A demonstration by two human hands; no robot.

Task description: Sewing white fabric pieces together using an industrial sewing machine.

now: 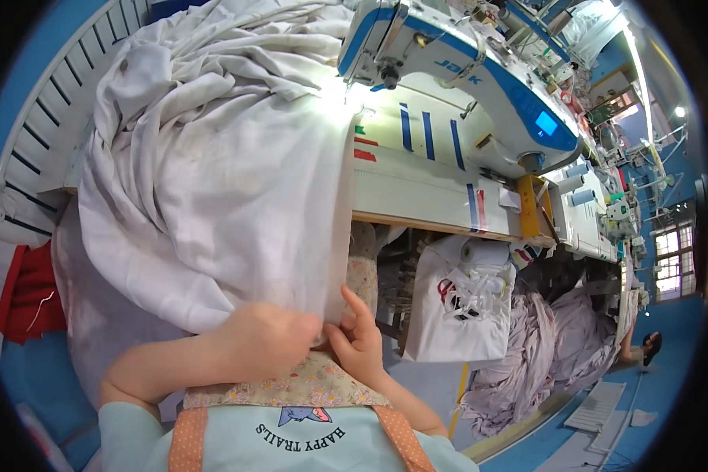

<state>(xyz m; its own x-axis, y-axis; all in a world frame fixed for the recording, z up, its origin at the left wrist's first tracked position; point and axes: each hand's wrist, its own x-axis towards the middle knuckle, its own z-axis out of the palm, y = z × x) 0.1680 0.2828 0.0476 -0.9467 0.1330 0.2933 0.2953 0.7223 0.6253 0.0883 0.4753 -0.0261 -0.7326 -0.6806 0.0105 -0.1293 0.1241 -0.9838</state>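
Observation:
A large white cloth (236,173) spreads from the sewing machine (464,71) down to my lap, its right edge running straight toward me from under the lit needle area. Near the front end of that edge my left hand (267,338) is closed on the cloth, its knuckles upward. Close beside it, my right hand (359,338) pinches the same edge between thumb and fingers, with the index finger pointing up. The exact fold between the fingertips is partly hidden by my left hand. The machine's needle and foot are lost in the lamp's glare.
Coloured tape strips (428,135) mark the machine table (417,185). A yellow box (536,208) sits at its right end. Below hangs a white bag (456,307) of scraps, beside heaped cloth (543,346). A slatted white rack (35,157) and red cloth (35,291) are at left.

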